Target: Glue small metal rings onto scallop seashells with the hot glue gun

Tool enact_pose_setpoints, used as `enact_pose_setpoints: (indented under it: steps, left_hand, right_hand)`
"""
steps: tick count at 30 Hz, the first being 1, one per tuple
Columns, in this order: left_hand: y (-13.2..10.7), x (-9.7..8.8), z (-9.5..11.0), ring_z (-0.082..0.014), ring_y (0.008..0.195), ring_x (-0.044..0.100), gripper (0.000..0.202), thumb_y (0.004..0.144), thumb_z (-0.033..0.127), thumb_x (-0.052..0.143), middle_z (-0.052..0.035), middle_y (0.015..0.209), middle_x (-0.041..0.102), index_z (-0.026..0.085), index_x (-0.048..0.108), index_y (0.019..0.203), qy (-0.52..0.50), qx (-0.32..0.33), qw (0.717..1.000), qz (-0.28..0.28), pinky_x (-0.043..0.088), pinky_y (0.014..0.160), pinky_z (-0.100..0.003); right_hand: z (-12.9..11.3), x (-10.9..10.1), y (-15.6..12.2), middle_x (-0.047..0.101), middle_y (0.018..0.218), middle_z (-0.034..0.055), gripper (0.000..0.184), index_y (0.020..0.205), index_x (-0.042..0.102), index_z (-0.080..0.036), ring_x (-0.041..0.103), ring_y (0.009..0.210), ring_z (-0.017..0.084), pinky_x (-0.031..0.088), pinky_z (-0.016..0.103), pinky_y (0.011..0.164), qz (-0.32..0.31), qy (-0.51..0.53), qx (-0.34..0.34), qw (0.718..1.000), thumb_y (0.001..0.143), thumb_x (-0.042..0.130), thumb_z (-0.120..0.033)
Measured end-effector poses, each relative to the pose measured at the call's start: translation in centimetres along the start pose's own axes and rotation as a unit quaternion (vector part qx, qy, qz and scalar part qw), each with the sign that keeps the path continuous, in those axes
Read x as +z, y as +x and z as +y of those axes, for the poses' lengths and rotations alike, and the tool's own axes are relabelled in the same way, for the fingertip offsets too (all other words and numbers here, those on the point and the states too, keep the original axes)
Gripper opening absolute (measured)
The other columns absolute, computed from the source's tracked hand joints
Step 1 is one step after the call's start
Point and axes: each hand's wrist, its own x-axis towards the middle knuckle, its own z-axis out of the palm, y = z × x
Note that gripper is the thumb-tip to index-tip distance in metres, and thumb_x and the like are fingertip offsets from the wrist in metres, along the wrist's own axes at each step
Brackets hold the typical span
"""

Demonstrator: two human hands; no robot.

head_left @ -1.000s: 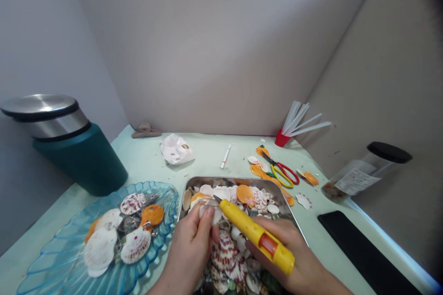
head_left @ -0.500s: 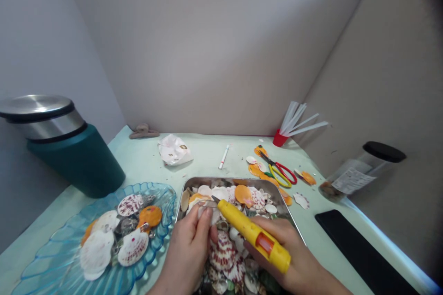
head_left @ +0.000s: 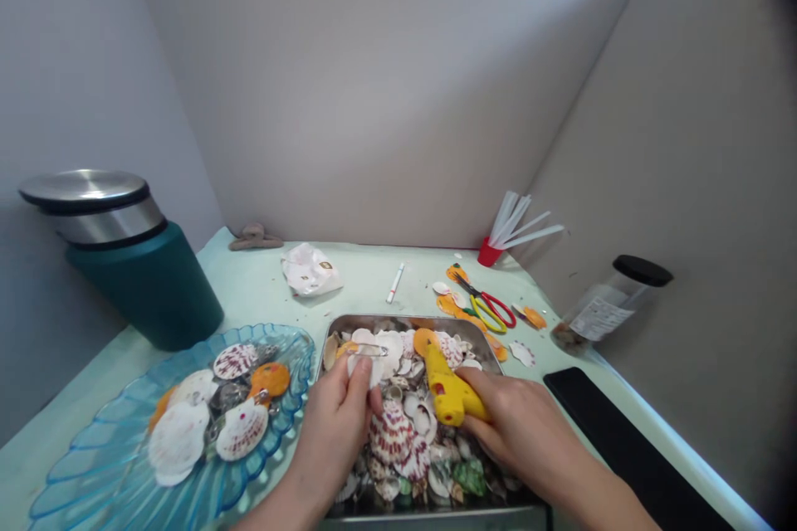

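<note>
My left hand pinches a small white shell with a metal ring on it, held over the metal tray full of seashells. My right hand is wrapped round a yellow glue gun, which now points away from me and stands apart from the white shell, over the tray's middle. A blue glass plate with several scallop shells lies to the left of the tray, close to my left wrist.
A teal bin with a steel lid stands at the left. Behind the tray lie a crumpled wrapper, a white pen, scissors, orange shells and a red cup of glue sticks. A jar and black phone are right.
My right hand has turned the glue gun from lying across the tray with its tip at the white shell to pointing away from it. The view shifted slightly right.
</note>
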Motion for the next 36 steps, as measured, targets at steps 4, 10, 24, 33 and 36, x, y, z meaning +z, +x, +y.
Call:
enact_pose_setpoints:
  steps: [4,10,24,33,36]
  left_hand:
    - [-0.2,0.0,0.3,-0.0107,0.034,0.034,0.043,0.086,0.051,0.045,0.0070,0.034,0.039,0.020,0.050,0.056,-0.021,-0.007,0.999,-0.039,0.026,0.040,-0.021]
    - [-0.4,0.0,0.5,-0.0088,0.034,0.031,0.042,0.088,0.048,0.042,0.0086,0.034,0.036,0.019,0.049,0.059,-0.047,0.008,0.997,-0.064,0.025,0.041,-0.021]
    - [0.0,0.1,0.0,-0.0065,0.033,0.031,0.042,0.087,0.052,0.045,0.0064,0.043,0.042,0.018,0.050,0.063,-0.137,-0.001,0.986,-0.096,0.020,0.037,-0.022]
    - [-0.1,0.1,0.0,-0.0056,0.033,0.033,0.038,0.087,0.052,0.045,0.0049,0.051,0.050,0.018,0.051,0.070,-0.144,-0.012,0.984,-0.101,0.019,0.036,-0.021]
    - [-0.1,0.0,0.2,-0.0056,0.033,0.032,0.040,0.085,0.055,0.046,0.0043,0.052,0.051,0.018,0.051,0.069,-0.139,-0.019,0.985,-0.099,0.020,0.037,-0.021]
  right_hand:
    - [0.0,-1.4,0.1,0.068,0.095,0.0087,0.037,0.112,0.061,-0.023,0.064,0.088,0.031,0.047,0.040,0.073,0.000,-0.010,-0.034,0.999,0.078,0.066,-0.036]
    - [-2.3,-4.7,1.9,0.063,0.093,0.0036,0.019,0.105,0.063,-0.024,0.060,0.083,0.019,0.046,0.031,0.075,0.077,0.123,-0.121,0.982,0.089,0.056,-0.032]
    - [-6.1,-3.3,5.5,0.061,0.088,0.0049,0.009,0.092,0.059,-0.017,0.058,0.079,0.017,0.044,0.028,0.070,0.206,0.210,-0.247,0.923,0.086,0.055,-0.013]
    - [-5.4,-2.7,5.7,0.060,0.076,-0.0005,0.004,0.085,0.057,-0.018,0.054,0.064,0.012,0.039,0.025,0.062,0.156,0.258,-0.200,0.932,0.085,0.057,-0.014]
    - [-5.5,-2.9,5.6,0.060,0.071,-0.0023,0.006,0.079,0.057,-0.019,0.053,0.062,0.011,0.038,0.024,0.059,0.128,0.277,-0.164,0.938,0.085,0.059,-0.018]
